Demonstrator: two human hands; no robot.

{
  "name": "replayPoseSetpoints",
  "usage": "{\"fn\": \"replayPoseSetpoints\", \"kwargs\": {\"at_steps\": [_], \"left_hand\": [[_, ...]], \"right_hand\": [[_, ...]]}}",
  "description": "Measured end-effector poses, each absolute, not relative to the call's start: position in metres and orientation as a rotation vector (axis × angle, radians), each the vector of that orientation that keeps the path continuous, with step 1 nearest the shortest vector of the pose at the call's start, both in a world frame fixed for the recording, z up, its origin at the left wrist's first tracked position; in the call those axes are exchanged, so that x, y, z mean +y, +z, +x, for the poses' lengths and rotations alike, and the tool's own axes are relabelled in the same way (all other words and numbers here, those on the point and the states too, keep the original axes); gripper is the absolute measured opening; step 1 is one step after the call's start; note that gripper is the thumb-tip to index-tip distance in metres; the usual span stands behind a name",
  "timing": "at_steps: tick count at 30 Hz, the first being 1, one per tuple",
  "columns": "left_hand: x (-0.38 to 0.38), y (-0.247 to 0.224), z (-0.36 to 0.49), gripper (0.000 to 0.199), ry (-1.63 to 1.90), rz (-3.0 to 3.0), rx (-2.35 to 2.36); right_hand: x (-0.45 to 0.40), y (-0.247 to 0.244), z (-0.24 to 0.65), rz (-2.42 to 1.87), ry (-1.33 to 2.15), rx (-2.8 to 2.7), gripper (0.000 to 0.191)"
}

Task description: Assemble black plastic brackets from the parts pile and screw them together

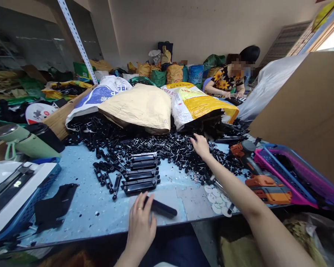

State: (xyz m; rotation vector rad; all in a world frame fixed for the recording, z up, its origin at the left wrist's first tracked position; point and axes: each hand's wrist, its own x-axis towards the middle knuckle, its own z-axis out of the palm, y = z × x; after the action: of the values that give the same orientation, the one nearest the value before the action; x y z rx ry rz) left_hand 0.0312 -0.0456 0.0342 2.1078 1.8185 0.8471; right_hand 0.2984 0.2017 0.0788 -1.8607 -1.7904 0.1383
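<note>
Forearms (253, 205), two, nearest. Left hand (140, 222): grip over the left end of one black bar (164, 208), near edge of the bench (105, 211); clasped or resting, not discernible. Right hand (202, 146): grip half-curled at the farther heap of small parts (175, 144), uncountable; contents hidden. Risk: a nudge could push the bar off. Long black pieces (141, 184), at least four; sacks (139, 104), three; drill (263, 185), one.

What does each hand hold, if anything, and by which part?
The left hand touches the bar at its left end, grip uncertain; whether the right hand holds anything is unclear.
</note>
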Motion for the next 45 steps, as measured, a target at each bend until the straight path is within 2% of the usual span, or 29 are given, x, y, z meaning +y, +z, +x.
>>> {"fn": "replayPoseSetpoints", "kwargs": {"at_steps": [3,6,10,13,15,17,19,22,24,26,28,30,32,36,45], "left_hand": [[-0.027,0.039,0.031,0.052,0.567,2.547,1.53],[-0.014,0.037,0.03,0.046,0.465,2.653,1.438],[-0.018,0.035,0.015,0.039,0.432,2.44,1.55],[-0.018,0.045,0.011,0.05,0.622,2.017,1.52],[-0.009,0.056,0.019,0.058,0.866,1.607,1.411],[0.002,0.068,0.031,0.055,1.058,1.201,1.246],[0.007,0.078,0.043,0.051,1.12,0.982,1.077],[-0.001,0.084,0.051,0.043,1.01,1.12,0.886],[-0.01,0.083,0.048,0.045,0.932,1.31,0.798],[-0.014,0.08,0.041,0.046,0.905,1.482,0.826],[-0.012,0.075,0.033,0.046,0.819,1.701,0.971],[-0.009,0.071,0.029,0.045,0.592,1.95,1.11],[-0.007,0.066,0.03,0.051,0.358,2.138,1.166],[-0.011,0.06,0.036,0.067,0.231,2.314,1.24],[-0.017,0.051,0.035,0.062,0.383,2.446,1.349]], "right_hand": [[0.247,0.083,0.309,-1.97,0.145,-1.687,0.053],[0.265,0.088,0.308,-1.969,0.18,-1.681,0.035],[0.234,0.103,0.32,-1.929,0.109,-1.651,0.027],[0.168,0.112,0.329,-1.689,0.134,-1.671,0.027],[0.115,0.112,0.325,-1.45,0.401,-1.69,0.029],[0.066,0.105,0.312,-1.296,0.881,-1.683,0.034],[0.03,0.093,0.295,-1.108,1.451,-1.655,0.054],[0.003,0.076,0.274,-0.842,2.236,-1.574,0.076],[-0.002,0.072,0.268,-0.823,2.409,-1.676,0.08],[-0.004,0.075,0.268,-0.956,2.125,-2.017,0.069],[-0.005,0.08,0.27,-1.092,1.537,-2.391,0.05],[-0.008,0.082,0.27,-1.143,1.011,-2.665,0.036],[-0.012,0.079,0.267,-1.17,0.705,-2.827,0.03],[-0.017,0.066,0.259,-1.244,0.463,-2.881,0.027],[-0.017,0.061,0.25,-1.227,0.359,-2.868,0.024]]}}
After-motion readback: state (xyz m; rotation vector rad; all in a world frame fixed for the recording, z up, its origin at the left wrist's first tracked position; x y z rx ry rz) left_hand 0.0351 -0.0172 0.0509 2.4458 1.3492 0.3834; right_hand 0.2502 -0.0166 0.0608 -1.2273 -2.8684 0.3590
